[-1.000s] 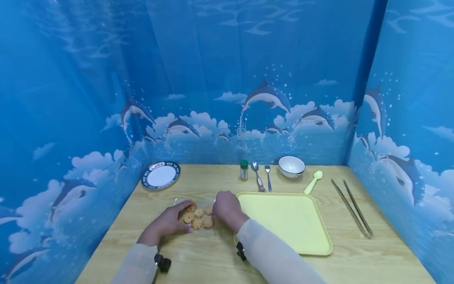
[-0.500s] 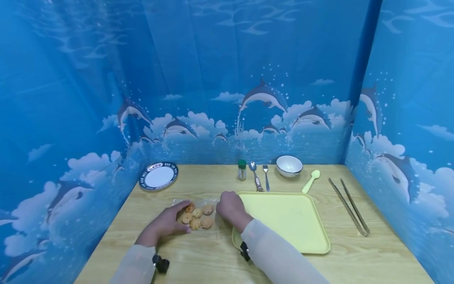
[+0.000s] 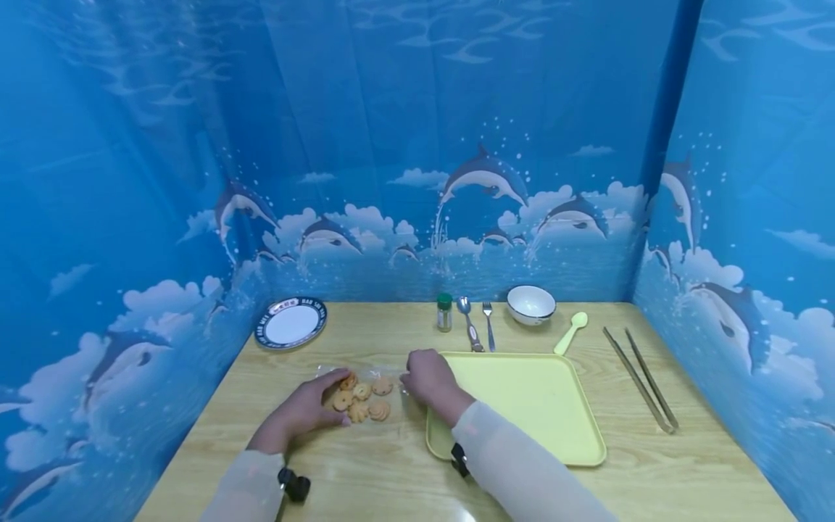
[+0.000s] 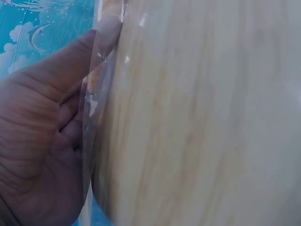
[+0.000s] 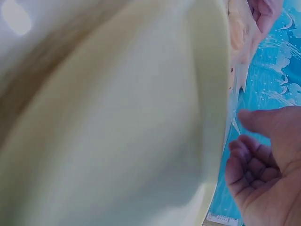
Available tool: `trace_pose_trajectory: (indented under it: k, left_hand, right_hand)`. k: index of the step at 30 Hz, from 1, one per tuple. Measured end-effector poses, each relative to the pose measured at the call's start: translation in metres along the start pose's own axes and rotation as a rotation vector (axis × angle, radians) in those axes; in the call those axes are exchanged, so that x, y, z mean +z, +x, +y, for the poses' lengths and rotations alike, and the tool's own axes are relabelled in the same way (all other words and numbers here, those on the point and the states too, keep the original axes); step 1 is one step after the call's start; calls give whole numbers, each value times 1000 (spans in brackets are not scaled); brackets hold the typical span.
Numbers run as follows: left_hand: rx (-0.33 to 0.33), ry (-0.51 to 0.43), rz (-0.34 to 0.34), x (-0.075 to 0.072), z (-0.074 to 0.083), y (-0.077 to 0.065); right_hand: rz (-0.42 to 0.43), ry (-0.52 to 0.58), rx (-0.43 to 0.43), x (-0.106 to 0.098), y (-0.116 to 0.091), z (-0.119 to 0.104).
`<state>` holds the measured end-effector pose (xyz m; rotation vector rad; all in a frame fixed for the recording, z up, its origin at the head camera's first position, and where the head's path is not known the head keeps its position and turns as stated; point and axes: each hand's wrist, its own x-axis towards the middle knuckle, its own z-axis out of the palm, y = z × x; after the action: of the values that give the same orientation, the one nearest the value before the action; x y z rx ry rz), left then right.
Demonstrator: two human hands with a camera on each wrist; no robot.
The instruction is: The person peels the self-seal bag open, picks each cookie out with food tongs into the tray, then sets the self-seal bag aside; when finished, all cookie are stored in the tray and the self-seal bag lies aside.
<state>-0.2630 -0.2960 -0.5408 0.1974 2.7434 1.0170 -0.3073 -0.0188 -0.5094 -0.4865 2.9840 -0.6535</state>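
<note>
A clear plastic bag of cookies [image 3: 361, 392] lies on the wooden table, left of the yellow tray. My left hand [image 3: 301, 409] grips its left side, fingers at the far edge and thumb at the near edge. In the left wrist view, the left thumb [image 4: 77, 54] shows behind the clear plastic [image 4: 99, 66]. My right hand [image 3: 432, 384] is at the bag's right end, over the tray's left corner. The right wrist view shows this hand [image 5: 273, 165] with fingers loosely curled, the thumb tip apart from them, right by the bag's thin end [image 5: 235, 123].
The yellow tray [image 3: 522, 413] lies right of the bag. Behind are a blue-rimmed plate [image 3: 291, 323], a green-capped jar [image 3: 444, 313], a metal spoon [image 3: 470, 325], a fork [image 3: 489, 326] and a bowl [image 3: 531, 305]. A pale-yellow spoon [image 3: 570, 333] and long tongs [image 3: 642, 384] lie at the right.
My right hand has moved a little to the right, away from the cookies, and more of the bag's right end shows. The left hand stays on the bag.
</note>
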Motion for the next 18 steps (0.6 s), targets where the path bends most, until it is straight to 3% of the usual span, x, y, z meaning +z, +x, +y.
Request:
trace_pose_trajectory:
  k: [5, 10, 18]
  left_hand:
    - [-9, 0, -4, 1, -1, 0]
    - [-39, -22, 1, 1, 0, -1]
    - [-55, -6, 15, 1, 3, -2]
  right_hand:
    - [-72, 9, -93, -1, -5, 2]
    - [-178, -96, -186, 0, -10, 4]
    - [-226, -235, -267, -2, -13, 2]
